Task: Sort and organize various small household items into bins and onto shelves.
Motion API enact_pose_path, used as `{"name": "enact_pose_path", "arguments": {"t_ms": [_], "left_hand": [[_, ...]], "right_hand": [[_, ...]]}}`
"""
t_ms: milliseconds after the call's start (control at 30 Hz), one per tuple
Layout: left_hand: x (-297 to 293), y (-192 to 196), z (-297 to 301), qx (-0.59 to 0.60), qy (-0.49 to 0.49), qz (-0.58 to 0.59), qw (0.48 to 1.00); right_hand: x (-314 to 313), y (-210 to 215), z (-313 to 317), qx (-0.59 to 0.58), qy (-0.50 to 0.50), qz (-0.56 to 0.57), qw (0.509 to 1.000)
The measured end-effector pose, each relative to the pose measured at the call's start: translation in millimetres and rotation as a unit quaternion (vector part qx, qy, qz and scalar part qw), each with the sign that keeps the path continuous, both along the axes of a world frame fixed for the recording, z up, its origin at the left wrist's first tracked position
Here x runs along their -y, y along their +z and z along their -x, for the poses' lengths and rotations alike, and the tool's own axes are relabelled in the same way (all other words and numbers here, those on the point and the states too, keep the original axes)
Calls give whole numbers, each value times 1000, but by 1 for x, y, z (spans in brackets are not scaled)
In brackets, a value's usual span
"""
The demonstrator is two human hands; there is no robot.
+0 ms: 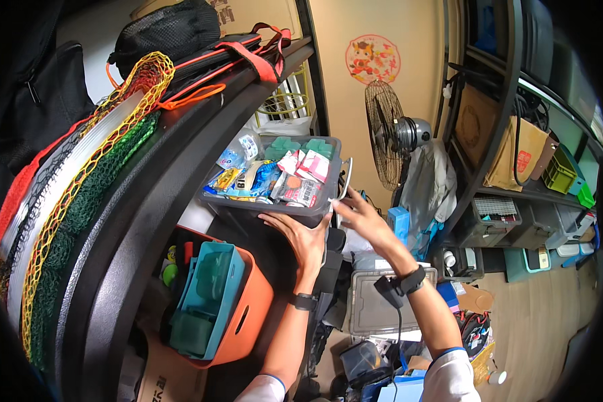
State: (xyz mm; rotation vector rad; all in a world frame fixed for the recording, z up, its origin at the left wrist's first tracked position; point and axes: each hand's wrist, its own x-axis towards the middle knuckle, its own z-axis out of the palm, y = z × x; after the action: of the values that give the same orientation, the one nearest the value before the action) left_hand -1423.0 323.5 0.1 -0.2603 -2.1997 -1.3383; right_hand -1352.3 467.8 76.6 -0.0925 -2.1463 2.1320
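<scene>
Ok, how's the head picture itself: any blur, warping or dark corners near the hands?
Head view: strong fisheye bends the black shelf edge into an arc; corners are vignetted black; left hand and grey bin are sharp, right hand slightly soft; lighting is even, without glare.
</scene>
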Motion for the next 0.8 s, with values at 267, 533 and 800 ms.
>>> {"name": "enact_pose_path", "arguments": {"t_ms": [267,533,800], "left_hand": [[-11,-12,48,-19,-8,22,1000],[-26,-18,92,-34,10,31,999],[-31,-33,114,-65,-26,-10,997]], "right_hand": [[19,-33,2,-68,33,-138,988],[30,-20,25,-128,21,-327,936],[36,-24,89,-78,-6,-276,958]]}}
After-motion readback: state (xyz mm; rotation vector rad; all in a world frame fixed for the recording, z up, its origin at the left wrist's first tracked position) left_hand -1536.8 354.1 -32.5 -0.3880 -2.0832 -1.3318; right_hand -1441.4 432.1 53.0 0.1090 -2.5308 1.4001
